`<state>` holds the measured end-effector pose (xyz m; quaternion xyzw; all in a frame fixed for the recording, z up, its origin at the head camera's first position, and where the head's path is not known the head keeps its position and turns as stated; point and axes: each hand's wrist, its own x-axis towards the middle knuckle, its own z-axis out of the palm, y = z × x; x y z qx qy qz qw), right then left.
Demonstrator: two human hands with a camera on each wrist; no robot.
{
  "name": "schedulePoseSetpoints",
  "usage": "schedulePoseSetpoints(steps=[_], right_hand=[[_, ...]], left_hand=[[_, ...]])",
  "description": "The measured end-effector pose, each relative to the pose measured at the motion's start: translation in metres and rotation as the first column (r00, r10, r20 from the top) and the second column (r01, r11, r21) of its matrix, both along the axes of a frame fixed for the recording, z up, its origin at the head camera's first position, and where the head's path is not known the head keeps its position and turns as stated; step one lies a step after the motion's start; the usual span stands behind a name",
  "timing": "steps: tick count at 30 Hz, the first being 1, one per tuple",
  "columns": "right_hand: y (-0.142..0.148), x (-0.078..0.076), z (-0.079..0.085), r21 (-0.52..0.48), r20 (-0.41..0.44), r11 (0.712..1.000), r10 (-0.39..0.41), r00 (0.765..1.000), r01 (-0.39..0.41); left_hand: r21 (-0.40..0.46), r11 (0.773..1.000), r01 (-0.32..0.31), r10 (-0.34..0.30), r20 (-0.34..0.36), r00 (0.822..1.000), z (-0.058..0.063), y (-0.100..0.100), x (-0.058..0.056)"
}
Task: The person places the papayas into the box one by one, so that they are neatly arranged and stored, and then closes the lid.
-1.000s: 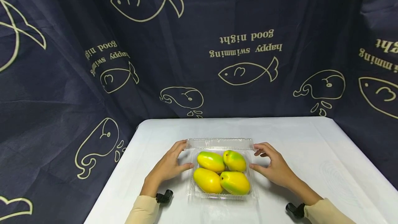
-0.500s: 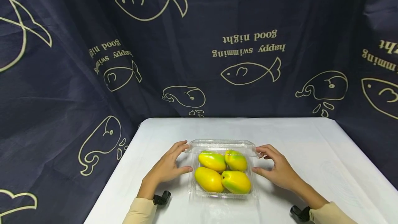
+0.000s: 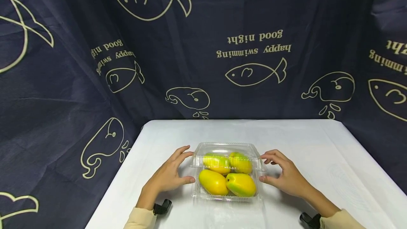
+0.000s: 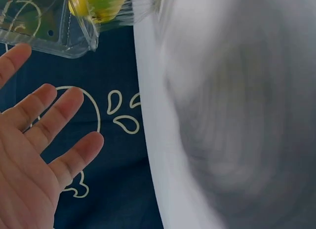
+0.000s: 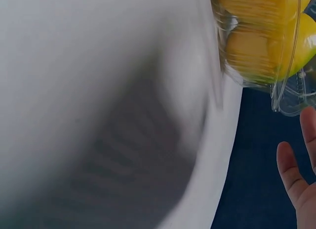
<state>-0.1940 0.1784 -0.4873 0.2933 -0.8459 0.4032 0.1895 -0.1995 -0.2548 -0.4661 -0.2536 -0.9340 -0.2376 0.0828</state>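
Note:
Several yellow-green mangoes (image 3: 213, 182) lie in a clear plastic clamshell box (image 3: 226, 198). Its transparent lid (image 3: 227, 147) is hinged at the far side and leans forward over the rear mangoes, partly raised. My left hand (image 3: 168, 174) is at the lid's left edge, its index fingertip against or very near it, thumb beside the box. On the right side, my right hand (image 3: 284, 177) has its fingertips at the lid's other edge, thumb near the box wall. In the left wrist view the fingers (image 4: 59, 115) are spread and fairly straight. The right wrist view shows only some fingers (image 5: 291, 172).
The box stands on a white-covered table (image 3: 305, 140). Behind and at the sides hangs a dark blue curtain (image 3: 197, 59) printed with fish and whales. A black wrist camera (image 3: 163, 207) is worn on each wrist.
The lid has swung forward and down, from standing up at the back to covering the rear mangoes. Both hands have come slightly nearer with it.

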Motion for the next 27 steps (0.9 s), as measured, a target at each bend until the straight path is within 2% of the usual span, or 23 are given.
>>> schedulePoseSetpoints(steps=[6, 11, 19, 27], right_hand=[[0.006, 0.008, -0.002, 0.044, 0.011, 0.997, 0.059, 0.998, -0.06], [0.01, 0.013, -0.004, 0.06, -0.011, 0.993, 0.105, 0.994, -0.104], [0.006, 0.026, -0.004, 0.074, 0.002, 0.996, 0.05, 0.999, -0.05], [0.001, 0.034, -0.006, 0.091, 0.036, 0.996, -0.006, 0.999, 0.003]], left_hand=[[-0.053, 0.998, 0.02, -0.022, -0.038, 0.999, 0.002, -0.002, 0.009], [-0.07, 0.995, 0.067, -0.074, -0.099, 0.992, 0.004, -0.005, 0.015], [-0.062, 0.995, 0.085, -0.093, -0.157, 0.983, 0.001, -0.004, 0.022], [-0.064, 0.996, 0.061, -0.067, -0.099, 0.993, -0.003, -0.001, 0.032]])
